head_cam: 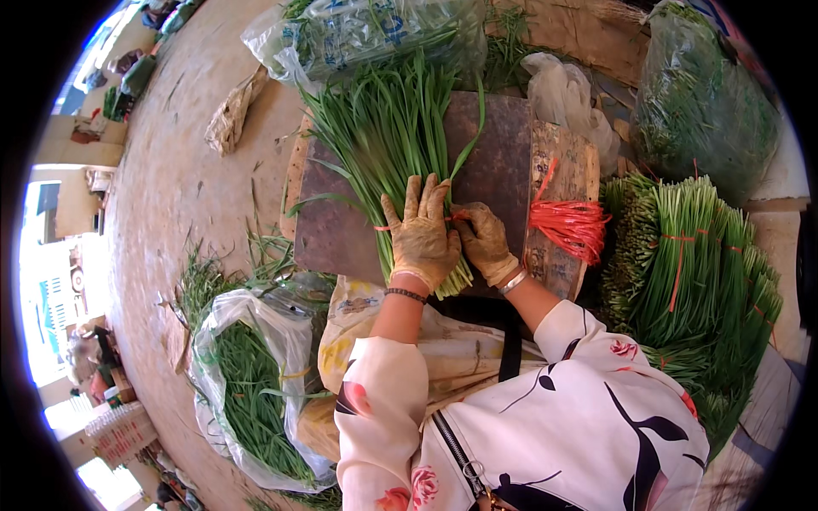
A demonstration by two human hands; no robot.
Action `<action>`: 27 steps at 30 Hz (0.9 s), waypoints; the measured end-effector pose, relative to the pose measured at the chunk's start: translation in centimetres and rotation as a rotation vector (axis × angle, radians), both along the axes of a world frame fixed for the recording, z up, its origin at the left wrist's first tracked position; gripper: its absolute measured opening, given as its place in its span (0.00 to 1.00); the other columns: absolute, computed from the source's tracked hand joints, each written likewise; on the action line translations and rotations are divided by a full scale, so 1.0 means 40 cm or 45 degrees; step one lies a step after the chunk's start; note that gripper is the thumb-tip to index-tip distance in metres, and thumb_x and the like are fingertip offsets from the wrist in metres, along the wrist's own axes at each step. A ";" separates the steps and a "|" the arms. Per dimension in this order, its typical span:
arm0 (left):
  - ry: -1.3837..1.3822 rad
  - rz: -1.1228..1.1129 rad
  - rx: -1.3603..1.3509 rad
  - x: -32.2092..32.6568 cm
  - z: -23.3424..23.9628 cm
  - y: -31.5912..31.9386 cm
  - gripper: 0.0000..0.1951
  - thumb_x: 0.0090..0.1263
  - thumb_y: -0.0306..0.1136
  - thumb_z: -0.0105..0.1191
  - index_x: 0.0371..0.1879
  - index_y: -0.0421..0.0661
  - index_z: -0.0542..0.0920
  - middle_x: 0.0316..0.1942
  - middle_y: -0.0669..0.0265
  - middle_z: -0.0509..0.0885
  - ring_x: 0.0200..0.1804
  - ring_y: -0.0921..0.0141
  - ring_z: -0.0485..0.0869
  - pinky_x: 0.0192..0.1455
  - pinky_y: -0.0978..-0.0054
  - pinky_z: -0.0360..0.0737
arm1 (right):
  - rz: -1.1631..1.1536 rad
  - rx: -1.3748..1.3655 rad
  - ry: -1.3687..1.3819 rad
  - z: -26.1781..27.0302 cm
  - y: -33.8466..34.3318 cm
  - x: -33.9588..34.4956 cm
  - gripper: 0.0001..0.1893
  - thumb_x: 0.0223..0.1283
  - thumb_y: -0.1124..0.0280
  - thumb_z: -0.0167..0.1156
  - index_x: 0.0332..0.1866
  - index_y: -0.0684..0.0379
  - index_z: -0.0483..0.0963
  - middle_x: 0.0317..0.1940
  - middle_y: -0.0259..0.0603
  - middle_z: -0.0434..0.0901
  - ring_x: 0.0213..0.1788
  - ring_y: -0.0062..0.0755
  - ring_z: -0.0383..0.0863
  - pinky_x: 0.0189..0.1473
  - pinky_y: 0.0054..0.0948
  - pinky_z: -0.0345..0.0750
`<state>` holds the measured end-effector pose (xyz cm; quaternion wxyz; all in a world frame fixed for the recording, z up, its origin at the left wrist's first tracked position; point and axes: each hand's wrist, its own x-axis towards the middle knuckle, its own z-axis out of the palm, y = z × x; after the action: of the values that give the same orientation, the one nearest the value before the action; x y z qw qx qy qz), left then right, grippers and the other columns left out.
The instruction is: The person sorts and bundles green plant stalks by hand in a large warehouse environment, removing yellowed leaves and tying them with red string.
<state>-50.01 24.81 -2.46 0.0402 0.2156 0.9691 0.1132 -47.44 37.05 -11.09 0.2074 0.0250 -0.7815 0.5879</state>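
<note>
A bundle of long green leaves, seemingly garlic chives (390, 128), lies on a dark board (495, 140) with its pale cut ends towards me. Around its lower stalks runs a red plastic tie (381, 228). My left hand (425, 239), in a stained thin glove, holds the bundle down from above, palm on the stalks and fingers extended. Along the right side of the bundle, my gloved right hand (489, 239) pinches the tie between thumb and fingertips. The tie's middle is hidden under my left hand.
Red plastic strips (569, 227) lie on a wooden plank (562, 153) at the right. Tied chive bundles (684, 249) are stacked beyond. Bagged greens stand behind (383, 32), far right (703, 102) and near left (255, 396). Crumpled paper (236, 112) lies on the floor.
</note>
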 end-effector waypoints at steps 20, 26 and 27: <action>0.021 -0.001 0.080 -0.010 -0.017 -0.010 0.24 0.63 0.34 0.54 0.60 0.58 0.68 0.73 0.66 0.60 0.76 0.59 0.52 0.75 0.42 0.37 | 0.184 -0.385 -0.511 0.018 0.026 -0.023 0.11 0.58 0.72 0.63 0.45 0.63 0.78 0.40 0.43 0.82 0.42 0.33 0.82 0.47 0.28 0.77; 0.075 0.047 0.046 -0.004 -0.032 0.007 0.10 0.71 0.38 0.48 0.50 0.60 0.76 0.73 0.68 0.61 0.76 0.62 0.52 0.74 0.40 0.36 | 0.244 -0.181 -0.590 0.022 0.050 -0.033 0.11 0.58 0.71 0.63 0.43 0.65 0.77 0.38 0.41 0.82 0.41 0.27 0.81 0.46 0.27 0.77; 0.089 0.055 0.046 -0.005 -0.034 0.009 0.10 0.71 0.39 0.48 0.48 0.60 0.77 0.73 0.68 0.62 0.76 0.62 0.52 0.74 0.40 0.36 | 0.273 -0.264 -0.628 0.011 0.050 -0.040 0.10 0.58 0.72 0.63 0.43 0.65 0.77 0.38 0.40 0.82 0.41 0.26 0.80 0.46 0.26 0.77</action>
<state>-50.23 25.18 -3.80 -0.0001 0.1992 0.9721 0.1240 -49.04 39.05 -10.64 -0.0509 -0.0576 -0.7369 0.6716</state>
